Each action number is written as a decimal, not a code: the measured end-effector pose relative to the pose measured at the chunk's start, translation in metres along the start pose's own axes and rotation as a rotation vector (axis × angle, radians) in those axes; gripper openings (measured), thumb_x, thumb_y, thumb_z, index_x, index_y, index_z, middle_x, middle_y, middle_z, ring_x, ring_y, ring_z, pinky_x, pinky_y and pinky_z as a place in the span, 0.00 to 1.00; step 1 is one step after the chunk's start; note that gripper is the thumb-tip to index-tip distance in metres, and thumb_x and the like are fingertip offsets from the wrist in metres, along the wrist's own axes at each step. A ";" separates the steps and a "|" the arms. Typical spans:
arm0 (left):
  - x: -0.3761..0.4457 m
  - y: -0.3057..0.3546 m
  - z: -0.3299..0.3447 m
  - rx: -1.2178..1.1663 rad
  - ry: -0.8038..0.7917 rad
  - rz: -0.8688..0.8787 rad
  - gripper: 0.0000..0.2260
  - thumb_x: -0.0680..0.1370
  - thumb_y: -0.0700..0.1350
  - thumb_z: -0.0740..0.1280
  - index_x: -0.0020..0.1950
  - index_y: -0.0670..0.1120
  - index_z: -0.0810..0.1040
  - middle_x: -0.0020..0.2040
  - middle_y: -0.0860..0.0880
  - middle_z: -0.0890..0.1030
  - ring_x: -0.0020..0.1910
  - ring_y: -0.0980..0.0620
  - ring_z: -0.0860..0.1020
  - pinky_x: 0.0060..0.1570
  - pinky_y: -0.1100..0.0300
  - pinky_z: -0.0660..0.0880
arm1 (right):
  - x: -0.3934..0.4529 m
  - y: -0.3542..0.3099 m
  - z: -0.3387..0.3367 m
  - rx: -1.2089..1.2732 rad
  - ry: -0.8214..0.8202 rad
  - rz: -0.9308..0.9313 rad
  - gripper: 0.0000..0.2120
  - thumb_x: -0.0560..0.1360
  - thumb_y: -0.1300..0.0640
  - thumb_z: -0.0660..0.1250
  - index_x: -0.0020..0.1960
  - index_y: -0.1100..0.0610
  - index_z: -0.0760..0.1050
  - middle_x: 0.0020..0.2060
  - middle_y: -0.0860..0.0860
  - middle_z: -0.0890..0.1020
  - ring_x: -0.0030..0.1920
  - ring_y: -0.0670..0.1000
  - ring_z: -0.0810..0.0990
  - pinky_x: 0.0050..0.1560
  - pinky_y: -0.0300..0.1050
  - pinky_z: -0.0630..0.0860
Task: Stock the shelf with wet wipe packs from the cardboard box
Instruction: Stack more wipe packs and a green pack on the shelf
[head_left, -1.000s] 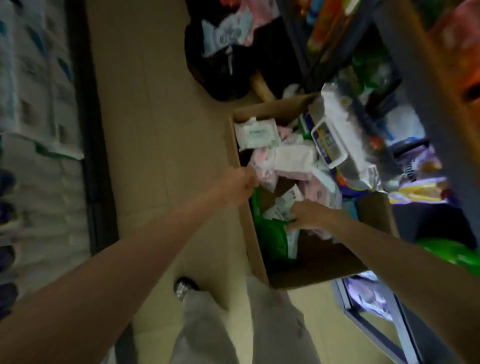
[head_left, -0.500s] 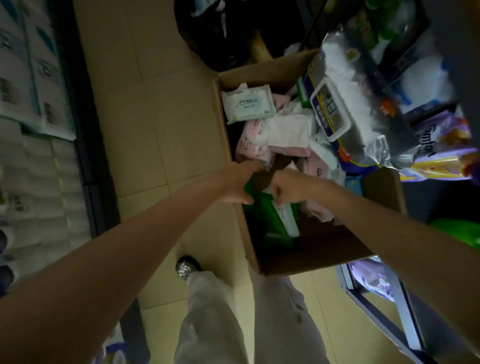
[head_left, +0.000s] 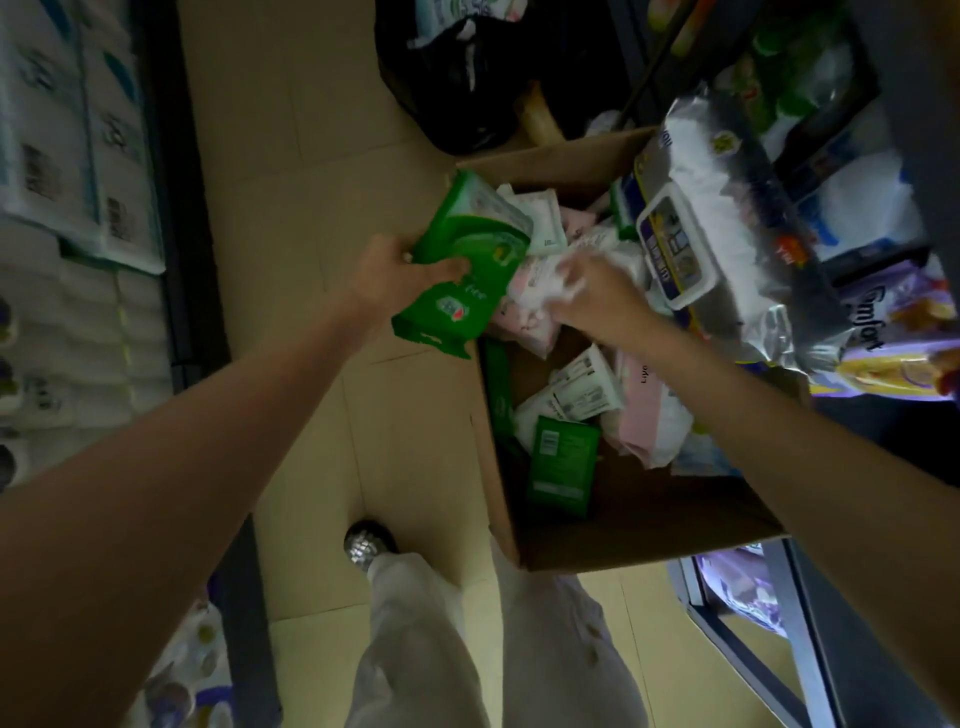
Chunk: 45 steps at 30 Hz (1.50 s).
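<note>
- Left hand (head_left: 400, 275): fingers and thumb curled round a green wet wipe pack (head_left: 462, 270), held tilted above the left rim of the cardboard box (head_left: 623, 540).
- Right hand (head_left: 592, 296): fingers bent, pinching a white-and-pink pack (head_left: 535, 291) lying in the box, just right of the green one.
- Box: on the tiled floor (head_left: 311, 156), beside the shelf (head_left: 810, 649) at right; more packs inside, including a small green pack (head_left: 563, 467) nearer the viewer.

tan tiled floor (head_left: 322, 171) bears cardboard box (head_left: 649, 525), black bag (head_left: 467, 93).
</note>
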<state>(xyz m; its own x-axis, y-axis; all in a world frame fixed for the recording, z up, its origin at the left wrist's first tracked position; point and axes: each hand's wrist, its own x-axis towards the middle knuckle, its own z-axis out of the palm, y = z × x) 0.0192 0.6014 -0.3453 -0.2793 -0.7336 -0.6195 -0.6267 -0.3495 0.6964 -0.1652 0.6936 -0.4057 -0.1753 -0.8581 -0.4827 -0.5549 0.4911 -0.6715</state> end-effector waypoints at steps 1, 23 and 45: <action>-0.001 -0.005 -0.005 -0.045 0.022 -0.038 0.19 0.72 0.45 0.72 0.62 0.44 0.76 0.52 0.47 0.80 0.39 0.55 0.80 0.37 0.67 0.79 | -0.005 0.011 0.017 -0.179 -0.212 0.030 0.15 0.73 0.56 0.69 0.56 0.62 0.74 0.51 0.56 0.78 0.51 0.54 0.77 0.50 0.45 0.72; -0.070 0.039 -0.071 -0.207 -0.215 0.006 0.12 0.75 0.43 0.67 0.58 0.43 0.77 0.44 0.51 0.84 0.42 0.57 0.82 0.47 0.65 0.79 | -0.035 -0.132 -0.056 -0.428 0.041 -0.297 0.06 0.76 0.60 0.62 0.44 0.63 0.73 0.39 0.61 0.78 0.44 0.60 0.77 0.39 0.43 0.65; -0.376 0.068 -0.508 -1.364 0.516 0.556 0.20 0.79 0.55 0.58 0.67 0.47 0.70 0.57 0.46 0.77 0.44 0.49 0.76 0.36 0.55 0.73 | -0.196 -0.743 0.028 0.644 0.470 -0.732 0.12 0.80 0.59 0.53 0.58 0.65 0.68 0.48 0.57 0.72 0.57 0.57 0.75 0.57 0.53 0.72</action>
<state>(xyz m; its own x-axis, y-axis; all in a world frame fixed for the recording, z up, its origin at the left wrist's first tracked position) 0.4508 0.5577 0.1191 0.2071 -0.9589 -0.1941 0.6563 -0.0110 0.7544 0.3040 0.5009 0.1722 -0.3456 -0.8796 0.3269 -0.1436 -0.2947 -0.9447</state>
